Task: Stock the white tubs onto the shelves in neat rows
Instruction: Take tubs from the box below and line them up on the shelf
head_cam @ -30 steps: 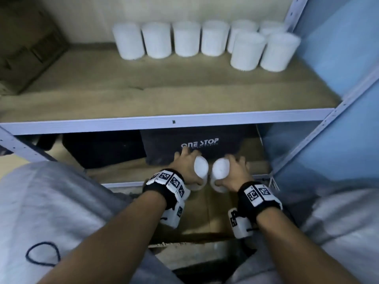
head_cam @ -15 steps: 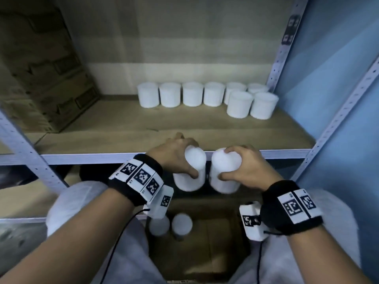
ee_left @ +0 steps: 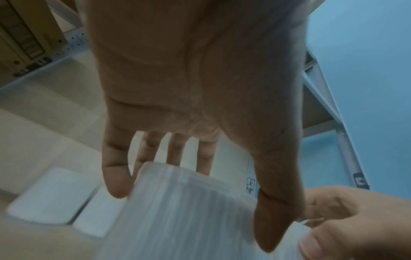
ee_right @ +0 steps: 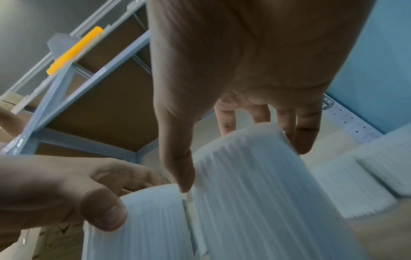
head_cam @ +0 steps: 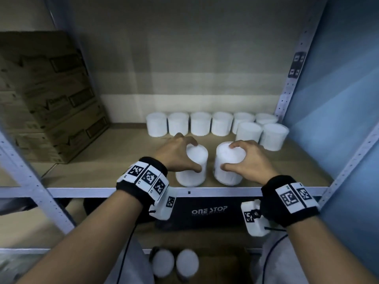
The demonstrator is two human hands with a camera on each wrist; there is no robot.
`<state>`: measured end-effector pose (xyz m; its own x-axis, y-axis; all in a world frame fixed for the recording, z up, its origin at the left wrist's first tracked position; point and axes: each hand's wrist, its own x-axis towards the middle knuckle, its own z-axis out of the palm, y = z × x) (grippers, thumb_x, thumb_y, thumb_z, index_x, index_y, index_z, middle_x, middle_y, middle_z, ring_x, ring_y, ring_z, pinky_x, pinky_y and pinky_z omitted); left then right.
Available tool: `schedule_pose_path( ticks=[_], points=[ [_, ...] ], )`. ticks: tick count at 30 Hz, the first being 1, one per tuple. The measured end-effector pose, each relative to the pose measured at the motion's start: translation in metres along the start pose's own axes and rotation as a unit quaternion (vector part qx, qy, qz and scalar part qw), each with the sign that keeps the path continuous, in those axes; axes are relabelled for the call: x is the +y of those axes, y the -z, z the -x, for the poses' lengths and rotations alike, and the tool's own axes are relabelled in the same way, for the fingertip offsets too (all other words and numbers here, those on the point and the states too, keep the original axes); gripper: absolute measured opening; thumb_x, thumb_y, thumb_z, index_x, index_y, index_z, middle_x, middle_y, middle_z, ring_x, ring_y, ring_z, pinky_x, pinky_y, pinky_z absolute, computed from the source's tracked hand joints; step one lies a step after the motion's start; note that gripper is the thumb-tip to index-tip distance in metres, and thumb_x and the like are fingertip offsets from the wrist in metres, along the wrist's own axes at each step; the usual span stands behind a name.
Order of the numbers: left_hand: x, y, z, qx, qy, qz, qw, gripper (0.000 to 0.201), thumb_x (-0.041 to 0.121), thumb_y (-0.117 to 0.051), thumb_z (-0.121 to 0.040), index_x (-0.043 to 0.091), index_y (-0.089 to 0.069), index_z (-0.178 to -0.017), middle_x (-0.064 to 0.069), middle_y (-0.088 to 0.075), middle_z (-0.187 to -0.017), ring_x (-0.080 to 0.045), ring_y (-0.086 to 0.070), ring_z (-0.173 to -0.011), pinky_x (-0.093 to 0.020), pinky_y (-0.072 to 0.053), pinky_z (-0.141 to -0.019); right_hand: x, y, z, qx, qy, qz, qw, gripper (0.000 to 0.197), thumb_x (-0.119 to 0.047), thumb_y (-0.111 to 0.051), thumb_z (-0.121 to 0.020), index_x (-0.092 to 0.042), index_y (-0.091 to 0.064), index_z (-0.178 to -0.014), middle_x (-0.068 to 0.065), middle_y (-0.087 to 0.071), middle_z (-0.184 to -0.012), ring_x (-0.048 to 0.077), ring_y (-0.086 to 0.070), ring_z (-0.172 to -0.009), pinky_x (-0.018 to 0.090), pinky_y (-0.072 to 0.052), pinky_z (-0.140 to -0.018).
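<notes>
The left hand [head_cam: 174, 154] and right hand [head_cam: 249, 160] are each gripping a ribbed white cylindrical tub, left tub [head_cam: 192, 173] and right tub [head_cam: 227, 171], side by side above the wooden shelf board [head_cam: 102, 167], with rows of white tubs [head_cam: 200, 124] standing beyond the fingers near the beige back wall [head_cam: 184, 58].

I see both forearms bare to the wrist. The left hand [head_cam: 176, 155] and right hand [head_cam: 249, 160] are ungloved. Each wrist carries a black fabric band [head_cam: 141, 181] fitted with white panels printed with square black-and-white coded markers. A white camera housing [head_cam: 164, 208] hangs at 6 o'clock beneath each band, marker-labelled, with a thin black cable [head_cam: 125, 249] trailing. Light grey trousers [head_cam: 131, 267] cover the legs.
</notes>
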<state>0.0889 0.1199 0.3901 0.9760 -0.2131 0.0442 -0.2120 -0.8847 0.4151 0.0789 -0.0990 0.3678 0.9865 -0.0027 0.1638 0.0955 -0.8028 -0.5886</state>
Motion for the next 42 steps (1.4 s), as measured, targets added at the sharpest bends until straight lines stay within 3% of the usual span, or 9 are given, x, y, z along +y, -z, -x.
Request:
schedule_pose_path(
  ticks=[3, 12, 17, 19, 23, 26, 31, 35, 42],
  points=[
    [-0.006, -0.015, -0.008, -0.01, 0.013, 0.013, 1.0, 0.073, 0.042, -0.079, -0.06, 0.029, -0.051, -0.126, 0.0, -0.047, -0.129, -0.019, -0.05, -0.11, -0.029, -0.044, -0.081, 0.006, -0.019, -0.009, -0.008, -0.014, 0.006, 1.0, 0.064, -0.04, -0.083, -0.059, -0.026, -0.059, -0.117, 0.004, -0.049, -0.13, 0.027, -0.041, -0.126, 0.035, -0.04, -0.104],
    [-0.014, -0.036, -0.012, 0.012, -0.002, 0.036, 0.999, 0.072, 0.046, -0.077, -0.063, 0.027, -0.051, -0.128, 0.004, -0.048, -0.131, -0.02, -0.048, -0.119, -0.03, -0.043, -0.092, 0.012, -0.038, -0.009, 0.0, -0.015, 0.011, 1.0, 0.064, -0.043, -0.076, -0.068, -0.026, -0.052, -0.125, 0.003, -0.044, -0.133, 0.027, -0.029, -0.129, 0.036, -0.03, -0.111],
    [-0.017, -0.035, -0.007, -0.024, -0.016, 0.019, 0.999, 0.075, 0.051, -0.07, -0.073, 0.027, -0.041, -0.137, 0.004, -0.034, -0.145, -0.024, -0.036, -0.131, -0.039, -0.037, -0.107, 0.009, -0.026, -0.001, -0.079, 0.001, 0.085, 0.993, 0.07, -0.053, -0.067, -0.076, -0.03, -0.04, -0.136, 0.002, -0.029, -0.146, 0.026, -0.021, -0.137, 0.042, -0.026, -0.111],
    [-0.017, -0.034, -0.002, -0.014, -0.027, 0.014, 0.999, 0.07, 0.052, -0.067, -0.077, 0.03, -0.04, -0.137, 0.004, -0.031, -0.147, -0.024, -0.029, -0.135, -0.037, -0.031, -0.108, 0.008, -0.018, 0.003, -0.074, 0.012, 0.098, 0.992, 0.064, -0.051, -0.064, -0.079, -0.032, -0.041, -0.136, 0.0, -0.025, -0.149, 0.025, -0.018, -0.14, 0.045, -0.024, -0.113],
    [-0.015, -0.033, 0.011, 0.047, -0.065, 0.033, 0.996, 0.042, 0.036, -0.065, -0.083, 0.026, -0.056, -0.123, 0.005, -0.046, -0.131, -0.015, -0.037, -0.126, -0.021, -0.03, -0.098, 0.005, -0.006, 0.007, -0.046, 0.045, 0.1, 0.993, 0.037, -0.034, -0.061, -0.086, -0.025, -0.058, -0.121, 0.0, -0.047, -0.131, 0.023, -0.036, -0.131, 0.037, -0.029, -0.11],
    [-0.013, -0.03, 0.015, 0.047, -0.067, 0.016, 0.997, 0.029, 0.024, -0.062, -0.085, 0.022, -0.064, -0.114, 0.003, -0.058, -0.122, -0.014, -0.052, -0.116, -0.021, -0.038, -0.093, 0.004, -0.003, 0.007, -0.055, 0.065, 0.095, 0.992, 0.021, -0.023, -0.06, -0.088, -0.02, -0.066, -0.107, 0.002, -0.056, -0.117, 0.018, -0.045, -0.121, 0.025, -0.034, -0.098],
    [-0.008, -0.03, 0.011, 0.043, -0.059, 0.018, 0.997, 0.027, 0.02, -0.062, -0.085, 0.022, -0.066, -0.112, 0.002, -0.063, -0.122, -0.012, -0.057, -0.114, -0.022, -0.042, -0.095, 0.0, -0.003, 0.005, -0.047, 0.079, 0.116, 0.989, 0.021, -0.022, -0.059, -0.089, -0.018, -0.068, -0.108, 0.002, -0.059, -0.117, 0.017, -0.053, -0.111, 0.025, -0.04, -0.091],
    [-0.007, -0.035, 0.002, 0.052, -0.059, 0.02, 0.997, 0.027, 0.02, -0.062, -0.087, 0.021, -0.066, -0.113, 0.001, -0.063, -0.124, -0.013, -0.058, -0.115, -0.022, -0.042, -0.096, 0.0, -0.006, -0.003, -0.036, 0.077, 0.12, 0.989, 0.022, -0.024, -0.06, -0.09, -0.018, -0.068, -0.11, 0.003, -0.06, -0.117, 0.016, -0.054, -0.11, 0.02, -0.037, -0.086],
    [-0.002, -0.038, -0.035, 0.062, -0.05, 0.015, 0.997, 0.029, 0.014, -0.06, -0.088, 0.012, -0.066, -0.117, -0.004, -0.064, -0.125, -0.017, -0.059, -0.116, -0.024, -0.043, -0.098, 0.007, -0.018, -0.037, -0.012, 0.06, 0.124, 0.99, 0.022, -0.023, -0.059, -0.091, -0.018, -0.067, -0.111, 0.008, -0.061, -0.12, 0.022, -0.052, -0.116, 0.032, -0.042, -0.098]
  ],
)
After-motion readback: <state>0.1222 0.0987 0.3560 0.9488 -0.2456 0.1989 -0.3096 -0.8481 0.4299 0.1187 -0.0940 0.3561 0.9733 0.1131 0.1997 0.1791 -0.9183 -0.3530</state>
